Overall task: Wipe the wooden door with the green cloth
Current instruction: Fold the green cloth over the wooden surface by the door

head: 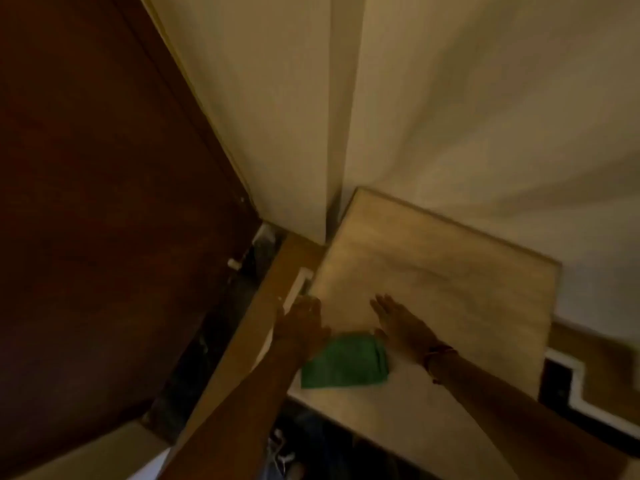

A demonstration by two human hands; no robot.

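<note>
The dark brown wooden door fills the left of the head view, standing ajar. The green cloth lies flat on a pale cabinet top, near its front left corner. My left hand reaches over the cabinet's left edge, just above and left of the cloth, holding nothing. My right hand hovers flat with fingers stretched out, just above and right of the cloth, apart from it. The image is blurred.
Cream walls meet in a corner behind the cabinet. A tan wooden door frame runs diagonally between door and cabinet. Dark floor shows in the gap by the door. A black and white trim sits right of the cabinet.
</note>
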